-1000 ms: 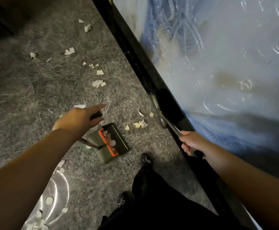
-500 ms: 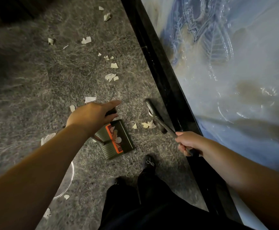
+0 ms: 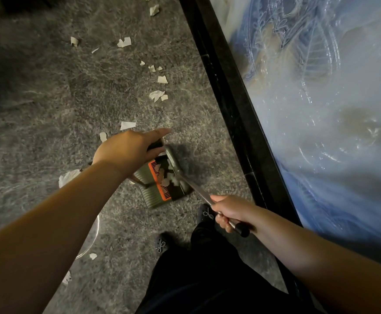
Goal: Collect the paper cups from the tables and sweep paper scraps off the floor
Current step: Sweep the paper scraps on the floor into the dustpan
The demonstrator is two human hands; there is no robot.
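A: Hands? Left hand point(image 3: 126, 150) grips the dustpan point(image 3: 162, 182) handle; right hand point(image 3: 229, 211) grips the broom point(image 3: 194, 186) shaft.
B: Scraps point(image 3: 157, 96)? Some in the dustpan, others scattered on the floor point(image 3: 48, 109).

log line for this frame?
phase: sweeping | left hand: holds dustpan handle | right hand: grips broom | scraps: remain ahead

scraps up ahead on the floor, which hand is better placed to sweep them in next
Right. The right hand grips the broom, whose head is at the dustpan. The left hand holds the dustpan handle, so it likely only steadies the pan for the scraps.
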